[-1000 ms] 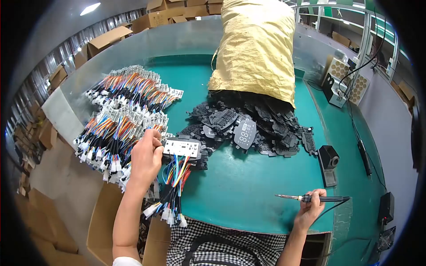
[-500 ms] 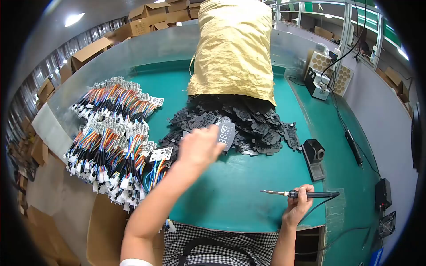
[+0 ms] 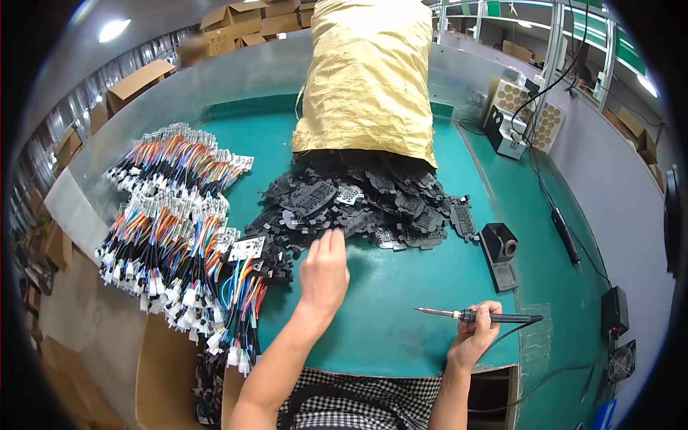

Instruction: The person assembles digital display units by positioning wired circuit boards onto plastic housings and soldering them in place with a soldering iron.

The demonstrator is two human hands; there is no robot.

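Observation:
My left hand (image 3: 325, 276) is above the green table (image 3: 387, 301), just on the near side of the heap of black plastic panels (image 3: 308, 197). Its fingers are pressed together; what is between them is hidden. My right hand (image 3: 471, 338) grips a soldering iron (image 3: 494, 317) near the front edge, its tip pointing left. Bundles of coloured wires with white connectors (image 3: 154, 251) lie at the left. A white circuit board (image 3: 247, 248) with wires sits at their right end, beside the heap.
A yellow woven sack (image 3: 365, 86) stands behind the heap. To the right are a soldering iron stand (image 3: 499, 258), a second black tool (image 3: 566, 236), a box-shaped device (image 3: 506, 136) and cables. An open cardboard box (image 3: 165, 380) is below the table's left edge.
My left hand let go of the wired white board at the left, reached to the heap and drew back nearer. The black display panel with white digits no longer shows on the heap.

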